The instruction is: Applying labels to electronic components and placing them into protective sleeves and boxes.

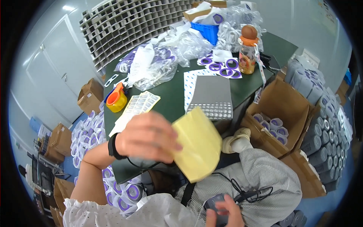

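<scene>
A pale yellow sheet (198, 147) hangs tilted above the near edge of the dark green tabletop (172, 94), lifted clear, it seems, so it can be handled freely; the left hand (147, 137) pinches its left edge, fingers curled over it and thumb hidden behind; the right hand (223, 212) rests low on the lap, fingers pressed on a small dark object (215, 202) too blurred and cut off to identify; beyond lies a grey tray of studs (211, 96).
</scene>
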### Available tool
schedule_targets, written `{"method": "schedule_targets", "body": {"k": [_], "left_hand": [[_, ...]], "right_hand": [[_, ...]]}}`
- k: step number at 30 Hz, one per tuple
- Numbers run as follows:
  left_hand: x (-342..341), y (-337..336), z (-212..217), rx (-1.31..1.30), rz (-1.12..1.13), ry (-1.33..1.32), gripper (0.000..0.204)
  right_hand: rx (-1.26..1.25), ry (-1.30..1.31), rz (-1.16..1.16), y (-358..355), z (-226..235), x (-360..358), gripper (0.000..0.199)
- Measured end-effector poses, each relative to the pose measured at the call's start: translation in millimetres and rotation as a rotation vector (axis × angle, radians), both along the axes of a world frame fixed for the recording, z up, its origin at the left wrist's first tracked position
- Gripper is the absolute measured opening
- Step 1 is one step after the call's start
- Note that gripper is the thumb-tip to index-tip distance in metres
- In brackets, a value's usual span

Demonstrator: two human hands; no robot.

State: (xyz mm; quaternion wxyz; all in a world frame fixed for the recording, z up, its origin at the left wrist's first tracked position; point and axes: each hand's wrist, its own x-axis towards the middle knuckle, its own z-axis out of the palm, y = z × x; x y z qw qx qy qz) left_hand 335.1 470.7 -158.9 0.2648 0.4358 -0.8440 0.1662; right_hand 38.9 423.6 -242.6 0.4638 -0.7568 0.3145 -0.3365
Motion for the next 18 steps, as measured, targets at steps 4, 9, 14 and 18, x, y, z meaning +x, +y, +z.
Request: {"method": "schedule_targets", "body": {"k": [4,9,14,18], "left_hand": [[-29.5,-1.1,-23.1,-0.206,-0.263,-0.089,0.014],[-45.7,-2.3,-23.1,0.099,-0.422,-0.065,0.013],[-46.2,-2.3,-26.9,0.415,-0.405,0.068,0.009],[-47.7,-0.1,-26.7,0.476,-0.395,0.040,0.006]], "right_hand": [[0.186,-0.182,0.090,-0.4,-16.1,17.8,0.065],[0.493,-0.576,-0.031,-3.6,-28.4,29.2,0.083],[0.540,-0.450,-0.269,-9.6,-19.9,19.8,0.061],[0.290,-0.213,-0.349,-1.4,-32.1,3.2,0.051]]}}
